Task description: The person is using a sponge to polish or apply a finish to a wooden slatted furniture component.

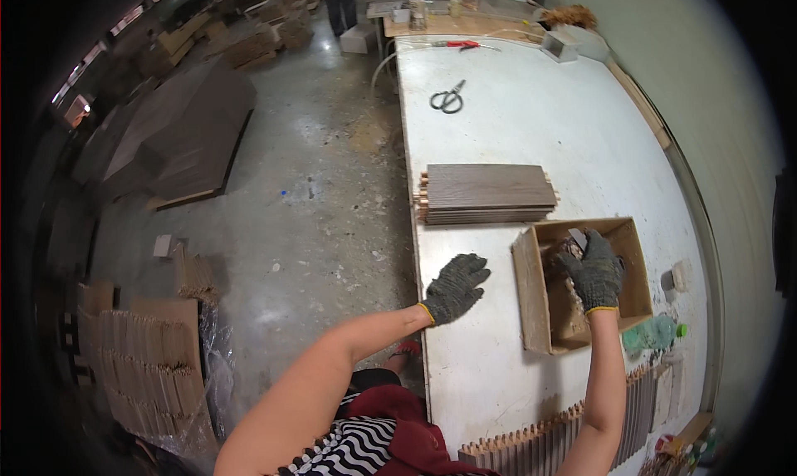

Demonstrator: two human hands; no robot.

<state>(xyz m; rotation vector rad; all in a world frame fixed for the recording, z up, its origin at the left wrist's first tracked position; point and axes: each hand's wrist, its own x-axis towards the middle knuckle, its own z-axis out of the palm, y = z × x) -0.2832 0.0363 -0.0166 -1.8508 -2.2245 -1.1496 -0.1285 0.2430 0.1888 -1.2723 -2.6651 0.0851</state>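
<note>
My left hand (457, 287), in a grey knit glove, lies flat and spread on the white worktable (531, 119) near its left edge, holding nothing. My gloved right hand (594, 272) reaches into an open cardboard box (531, 297) and grips a small dark piece (576, 240) at its fingertips. Just beyond the box lies a stack of dark wood-grain panels (486, 193) with pale dowel pegs along its left end.
Scissors (448, 100) and a red-handled tool (457, 44) lie farther up the table. More dowelled panels (548, 439) sit at the near edge, a green bottle (656, 333) beside the box. Panel stacks (183, 135) and cardboard (141, 351) cover the concrete floor at left.
</note>
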